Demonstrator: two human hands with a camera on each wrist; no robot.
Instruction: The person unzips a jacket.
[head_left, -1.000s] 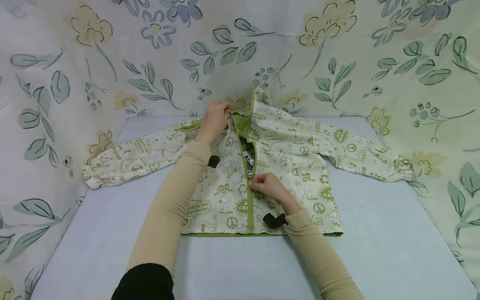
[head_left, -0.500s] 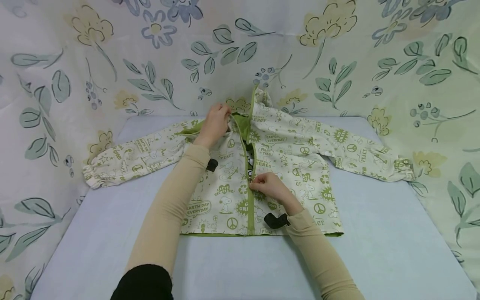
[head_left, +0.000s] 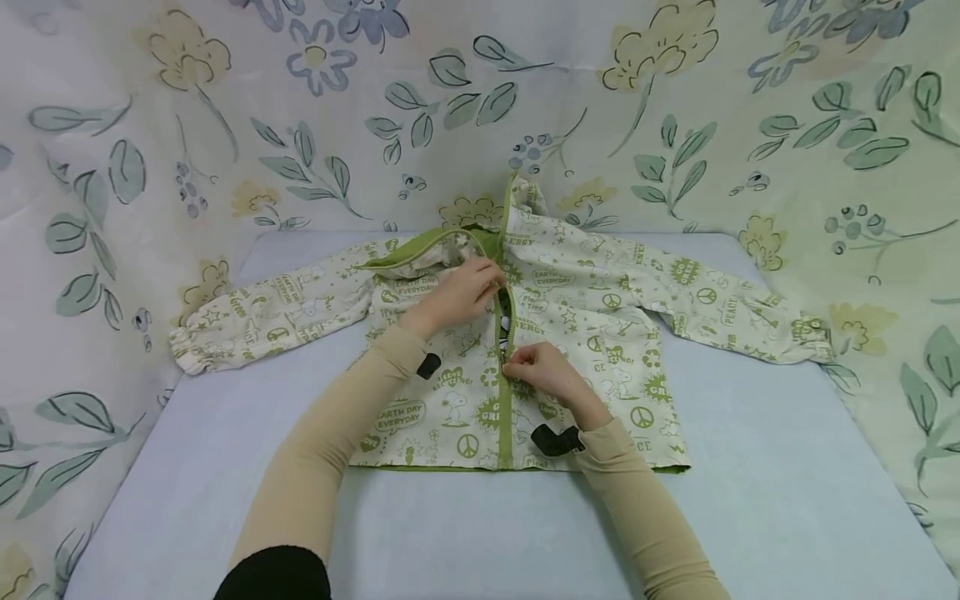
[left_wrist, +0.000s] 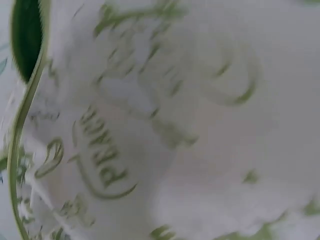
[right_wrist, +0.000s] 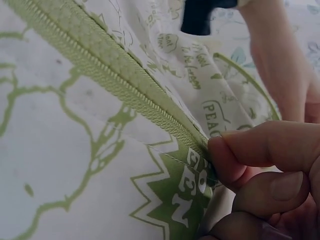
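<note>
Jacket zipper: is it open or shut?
Partly open: the zipper is joined below the right hand, but above it the two sides part, leaving a dark gap.

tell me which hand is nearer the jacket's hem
The right hand, pinching at the zipper partway up; the left hand is farther up the jacket.

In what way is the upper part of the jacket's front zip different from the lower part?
The upper part is open, with its two edges apart; the lower part is joined. The upper part's edges curve, while the lower part runs straight to the hem. Both are green.
</note>
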